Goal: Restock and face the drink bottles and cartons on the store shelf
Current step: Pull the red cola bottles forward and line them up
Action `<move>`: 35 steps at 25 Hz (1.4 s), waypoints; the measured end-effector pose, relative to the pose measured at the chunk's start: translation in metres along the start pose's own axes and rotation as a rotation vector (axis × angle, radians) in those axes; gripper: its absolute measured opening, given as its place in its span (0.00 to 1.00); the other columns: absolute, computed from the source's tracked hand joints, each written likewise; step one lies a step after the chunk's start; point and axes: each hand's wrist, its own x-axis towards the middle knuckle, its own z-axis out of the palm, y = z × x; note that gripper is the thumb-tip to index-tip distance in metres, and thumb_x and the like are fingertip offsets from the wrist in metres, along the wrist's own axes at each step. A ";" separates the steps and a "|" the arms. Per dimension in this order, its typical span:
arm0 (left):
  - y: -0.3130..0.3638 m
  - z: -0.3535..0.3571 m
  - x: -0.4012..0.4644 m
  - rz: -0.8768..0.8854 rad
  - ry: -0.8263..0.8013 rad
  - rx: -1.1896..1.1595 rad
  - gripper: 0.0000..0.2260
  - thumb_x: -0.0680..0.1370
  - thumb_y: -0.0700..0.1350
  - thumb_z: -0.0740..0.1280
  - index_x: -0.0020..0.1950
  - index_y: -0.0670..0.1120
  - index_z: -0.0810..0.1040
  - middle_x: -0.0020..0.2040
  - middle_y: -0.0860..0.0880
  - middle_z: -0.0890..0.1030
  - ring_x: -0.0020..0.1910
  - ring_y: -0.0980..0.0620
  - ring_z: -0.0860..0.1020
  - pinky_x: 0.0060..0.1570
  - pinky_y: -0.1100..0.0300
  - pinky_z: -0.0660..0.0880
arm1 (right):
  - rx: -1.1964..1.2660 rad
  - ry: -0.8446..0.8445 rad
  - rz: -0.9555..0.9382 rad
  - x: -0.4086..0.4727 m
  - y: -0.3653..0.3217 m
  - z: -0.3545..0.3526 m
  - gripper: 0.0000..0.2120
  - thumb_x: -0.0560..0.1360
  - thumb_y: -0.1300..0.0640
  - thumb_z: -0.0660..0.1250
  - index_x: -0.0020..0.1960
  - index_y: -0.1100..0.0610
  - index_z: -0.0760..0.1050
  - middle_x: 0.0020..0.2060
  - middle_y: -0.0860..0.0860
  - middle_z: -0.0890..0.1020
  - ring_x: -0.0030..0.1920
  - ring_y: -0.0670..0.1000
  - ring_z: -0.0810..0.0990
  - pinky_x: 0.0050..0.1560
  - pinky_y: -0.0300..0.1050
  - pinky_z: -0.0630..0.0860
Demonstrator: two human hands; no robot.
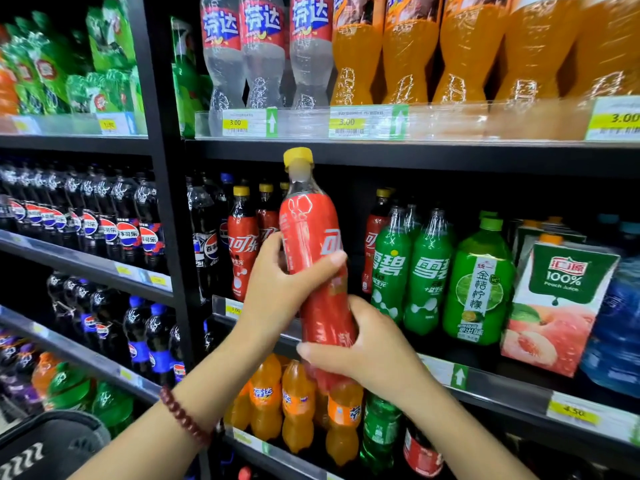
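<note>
A red cola bottle point(313, 237) with a yellow cap is held upright in front of the middle shelf point(502, 386), tilted slightly left. My left hand point(280, 289) grips its middle, thumb across the label. My right hand point(367, 355) grips its lower part from the right. Behind it there is a gap in the row, between red cola bottles point(242, 244) on the left and another red cola bottle point(375, 237) beside green Sprite bottles point(408, 268) on the right.
A green lime drink bottle point(479, 282), a peach juice carton point(554, 306) and a blue water jug point(616, 327) stand further right. Orange soda point(464, 53) and clear bottles point(263, 50) fill the shelf above, orange Fanta point(298, 407) the one below. Pepsi bottles point(104, 216) fill the left bay.
</note>
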 end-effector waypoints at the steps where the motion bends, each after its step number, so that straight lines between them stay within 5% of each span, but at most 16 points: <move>1: 0.000 0.002 -0.001 0.027 0.056 0.052 0.22 0.60 0.53 0.77 0.49 0.48 0.77 0.42 0.50 0.82 0.40 0.54 0.82 0.40 0.61 0.79 | -0.242 0.109 -0.016 0.000 -0.004 0.005 0.27 0.60 0.35 0.73 0.51 0.47 0.68 0.44 0.43 0.79 0.45 0.46 0.80 0.46 0.43 0.78; 3: -0.002 0.004 -0.001 -0.008 0.072 -0.042 0.17 0.62 0.47 0.76 0.48 0.47 0.77 0.40 0.48 0.82 0.39 0.51 0.82 0.39 0.59 0.79 | -0.335 0.104 -0.049 0.003 -0.003 0.011 0.30 0.60 0.32 0.72 0.54 0.47 0.67 0.47 0.42 0.78 0.47 0.46 0.79 0.47 0.43 0.77; 7: 0.001 -0.002 0.002 -0.179 -0.094 -0.545 0.22 0.59 0.46 0.73 0.50 0.39 0.78 0.42 0.43 0.81 0.38 0.46 0.80 0.38 0.54 0.78 | 0.684 -0.520 0.092 0.011 0.008 -0.005 0.35 0.60 0.43 0.78 0.62 0.52 0.71 0.56 0.53 0.81 0.53 0.52 0.82 0.56 0.51 0.79; 9: 0.003 -0.002 0.000 -0.233 -0.172 -0.684 0.20 0.59 0.48 0.70 0.47 0.38 0.80 0.41 0.42 0.82 0.36 0.47 0.80 0.37 0.57 0.78 | 0.909 -0.697 0.116 0.009 0.009 -0.003 0.36 0.61 0.47 0.79 0.63 0.58 0.69 0.53 0.58 0.81 0.49 0.58 0.82 0.52 0.53 0.80; 12: 0.000 -0.003 0.000 -0.174 -0.124 -0.481 0.26 0.61 0.53 0.71 0.54 0.40 0.77 0.45 0.42 0.82 0.41 0.47 0.81 0.39 0.56 0.78 | 0.721 -0.432 0.089 0.005 0.006 0.006 0.32 0.58 0.49 0.79 0.59 0.52 0.73 0.49 0.51 0.83 0.48 0.52 0.83 0.48 0.46 0.80; 15: -0.004 -0.005 -0.001 0.014 0.040 -0.048 0.21 0.64 0.56 0.74 0.52 0.49 0.76 0.46 0.48 0.83 0.44 0.53 0.83 0.42 0.62 0.79 | 0.052 0.128 -0.010 0.004 0.010 0.014 0.23 0.60 0.43 0.76 0.50 0.46 0.70 0.44 0.45 0.80 0.44 0.44 0.80 0.43 0.40 0.78; 17: -0.005 -0.002 -0.003 0.036 0.103 0.007 0.16 0.65 0.55 0.73 0.48 0.49 0.77 0.43 0.50 0.83 0.42 0.55 0.83 0.40 0.64 0.78 | -0.262 0.293 -0.048 0.005 0.012 0.021 0.23 0.63 0.41 0.74 0.49 0.47 0.67 0.43 0.44 0.77 0.43 0.45 0.78 0.43 0.44 0.77; 18: -0.007 -0.001 -0.003 0.016 0.115 -0.009 0.15 0.66 0.54 0.73 0.47 0.49 0.78 0.42 0.50 0.83 0.42 0.54 0.83 0.39 0.62 0.78 | -0.233 0.246 -0.042 0.005 0.014 0.023 0.24 0.62 0.41 0.74 0.51 0.47 0.67 0.43 0.44 0.77 0.44 0.46 0.79 0.44 0.45 0.78; 21: -0.011 0.001 -0.003 -0.079 0.060 -0.156 0.18 0.64 0.54 0.72 0.48 0.44 0.78 0.40 0.48 0.83 0.39 0.51 0.82 0.38 0.59 0.78 | 0.486 -0.200 0.050 0.007 0.016 0.009 0.27 0.58 0.49 0.76 0.55 0.49 0.73 0.46 0.47 0.83 0.46 0.47 0.83 0.46 0.45 0.80; 23: -0.012 0.003 -0.002 -0.126 -0.026 -0.231 0.25 0.64 0.57 0.71 0.53 0.41 0.77 0.44 0.44 0.83 0.42 0.48 0.82 0.41 0.55 0.79 | 0.784 -0.298 0.047 0.009 0.020 0.005 0.27 0.57 0.52 0.75 0.55 0.54 0.76 0.44 0.52 0.84 0.45 0.52 0.83 0.44 0.46 0.79; 28: -0.015 0.010 -0.007 -0.036 -0.039 0.064 0.26 0.60 0.57 0.77 0.53 0.49 0.77 0.46 0.51 0.84 0.44 0.57 0.83 0.43 0.63 0.79 | 0.694 0.095 -0.019 0.015 0.023 0.020 0.21 0.59 0.54 0.75 0.52 0.49 0.78 0.44 0.49 0.85 0.46 0.48 0.84 0.44 0.40 0.79; 31: -0.020 0.009 -0.004 0.024 0.005 0.145 0.20 0.63 0.46 0.80 0.52 0.43 0.80 0.45 0.50 0.84 0.43 0.57 0.83 0.43 0.64 0.79 | 0.597 0.089 -0.056 0.024 0.026 0.015 0.20 0.65 0.57 0.76 0.54 0.46 0.75 0.46 0.43 0.84 0.48 0.42 0.83 0.44 0.35 0.78; 35: -0.030 0.003 0.010 0.121 0.087 0.199 0.24 0.62 0.50 0.80 0.54 0.45 0.78 0.47 0.51 0.83 0.46 0.58 0.82 0.46 0.64 0.79 | 0.412 0.005 -0.057 0.045 0.050 0.000 0.13 0.69 0.51 0.71 0.52 0.46 0.75 0.47 0.40 0.83 0.50 0.39 0.81 0.49 0.35 0.77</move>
